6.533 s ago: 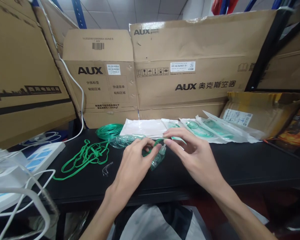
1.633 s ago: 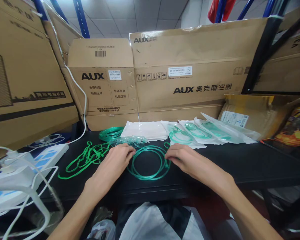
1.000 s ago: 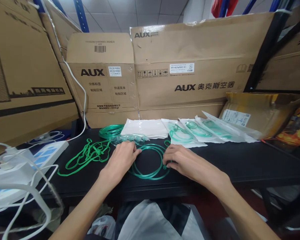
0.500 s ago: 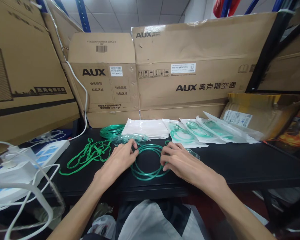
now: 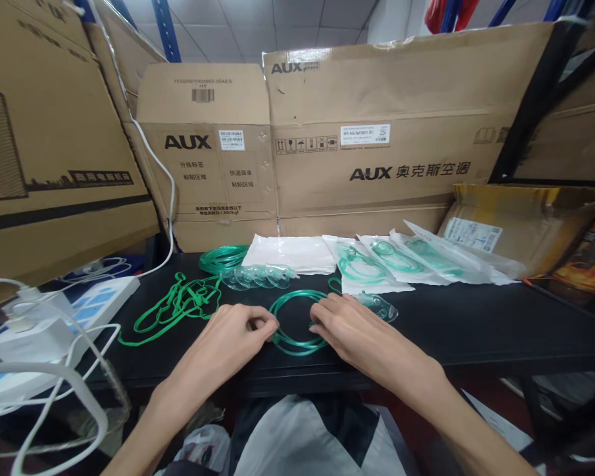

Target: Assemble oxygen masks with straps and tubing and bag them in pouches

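Note:
A coil of green plastic tubing point(image 5: 300, 352) lies in loops on the black table in front of me. My left hand point(image 5: 245, 328) pinches its left side between thumb and forefinger. At the opposite side, my right hand point(image 5: 344, 325) curls its fingers over the loops, hiding part of them. Just beyond the right hand rests a clear plastic mask point(image 5: 381, 307) with a bit of green strap beside it. Behind the coil sits a row of nested clear green mask pieces point(image 5: 260, 277). Green elastic straps point(image 5: 178, 307) lie tangled to the left.
At the back are another green tubing coil point(image 5: 222, 259), white pouches point(image 5: 292, 254) and several packed sets point(image 5: 361, 264). A white power strip point(image 5: 104, 301) with cables stands left. Cardboard boxes point(image 5: 357, 145) wall off the rear; a taped parcel point(image 5: 506, 225) is at right.
My left hand has come down and nearer to me, from the coil's upper left to its left side. The right hand has shifted slightly, and the loops look drawn closer together.

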`<state>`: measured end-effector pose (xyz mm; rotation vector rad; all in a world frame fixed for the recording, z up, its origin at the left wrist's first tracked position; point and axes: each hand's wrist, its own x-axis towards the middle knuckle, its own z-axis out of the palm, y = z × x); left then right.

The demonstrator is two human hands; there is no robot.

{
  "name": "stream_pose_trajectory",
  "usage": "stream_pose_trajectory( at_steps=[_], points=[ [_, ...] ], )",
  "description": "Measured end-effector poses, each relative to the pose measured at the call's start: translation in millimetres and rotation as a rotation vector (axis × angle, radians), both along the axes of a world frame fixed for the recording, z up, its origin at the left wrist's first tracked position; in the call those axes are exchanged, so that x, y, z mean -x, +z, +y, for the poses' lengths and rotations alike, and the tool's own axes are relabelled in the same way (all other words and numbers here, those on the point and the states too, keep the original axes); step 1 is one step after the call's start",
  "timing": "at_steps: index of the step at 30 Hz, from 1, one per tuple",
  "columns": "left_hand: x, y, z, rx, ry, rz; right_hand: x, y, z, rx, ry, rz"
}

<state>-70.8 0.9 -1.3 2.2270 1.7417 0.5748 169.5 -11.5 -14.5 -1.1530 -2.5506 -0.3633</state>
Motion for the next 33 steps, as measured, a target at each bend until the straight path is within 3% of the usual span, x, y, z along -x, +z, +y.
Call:
stream_pose_trajectory(
  at_steps=[5,14,20,23,26,30,33],
  points=[
    [10,-2.7,-12,0.035,-0.129,-0.025,11,-6.9,4,0.072,0.014,0.070],
    [9,-15.0,5,-0.196,-0.233,-0.057,3,2.3,6,0.346,0.177,0.218],
    [4,-6.1,11,-0.051,-0.259,-0.057,-12,12.3,9,0.404,0.169,0.324],
    [2,6.1,15,0.054,-0.314,-0.041,-30,26.7,11,0.346,0.079,0.418],
    [-2,14.6,23,0.098,-0.419,-0.070,-59,32.6,17,0.209,-0.135,0.446],
    [-6,16.1,32,0.113,-0.461,-0.110,-91,19.7,31,0.382,-0.347,0.337],
    [-9,12.8,32,0.093,-0.431,-0.169,-94,10.6,40,0.483,-0.372,0.294]
  ],
)
